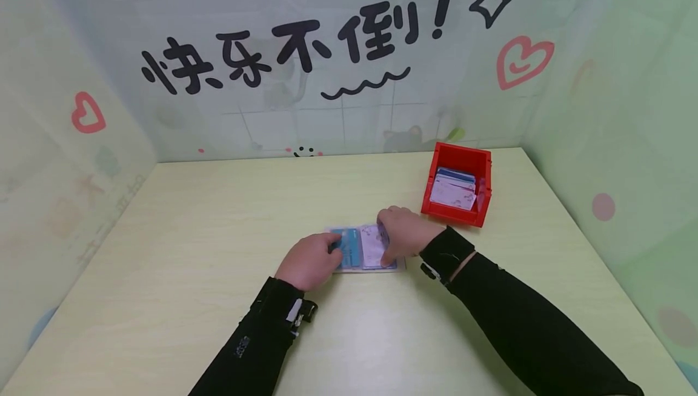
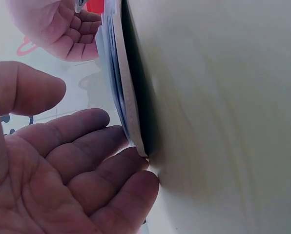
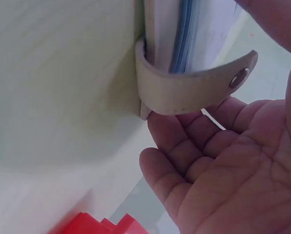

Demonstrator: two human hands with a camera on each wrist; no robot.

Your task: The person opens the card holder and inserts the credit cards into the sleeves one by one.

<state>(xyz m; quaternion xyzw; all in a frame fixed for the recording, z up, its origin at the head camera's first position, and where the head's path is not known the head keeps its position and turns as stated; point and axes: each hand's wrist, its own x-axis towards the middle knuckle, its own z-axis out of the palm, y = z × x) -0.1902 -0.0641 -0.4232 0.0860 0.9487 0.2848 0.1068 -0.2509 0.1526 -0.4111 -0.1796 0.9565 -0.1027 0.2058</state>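
A small card holder [image 1: 400, 267] lies opened out on the table, with a blue card [image 1: 349, 247] on its left side and a pale pink patterned card [image 1: 372, 246] on its right. My left hand [image 1: 312, 260] is at the left end; in the left wrist view its relaxed fingertips touch the holder's edge, thumb apart. At the right end, my right hand [image 1: 406, 232] spans the pink card's side, thumb near and fingers far, gripping the holder there. A beige strap [image 3: 184, 92] with a metal snap loops off the holder, in front of my right fingers. Thumb contact is partly hidden.
At the back right stands a red bin [image 1: 457, 217] with several pink and blue cards [image 1: 454, 190] inside, just beyond my right hand. Printed sheets [image 1: 272, 123] wall the table's back and sides. The pale wooden tabletop [image 1: 191, 250] stretches around the holder.
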